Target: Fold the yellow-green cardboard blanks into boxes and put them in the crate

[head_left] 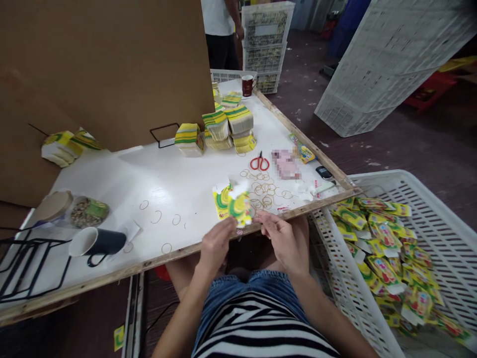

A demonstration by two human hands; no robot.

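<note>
My left hand (216,244) is at the table's front edge, its fingers closed on the lower end of a small yellow-and-green printed carton (240,205). The carton is blurred, with white showing at its top. Just behind it, a similar carton (221,200) lies on the white tabletop (194,179). My right hand (278,237) is beside the left one, thumb and fingers pinched together at the wooden edge. Whatever sits in that pinch is too small to make out. Many thin rubber bands (265,188) lie beyond my right hand.
Red-handled scissors (260,162), banded carton stacks (218,125) and a dark mug on its side (108,241) are on the table. A white crate (400,176) of cartons stands at right. Tall crates (376,64) and a person (221,30) are farther back.
</note>
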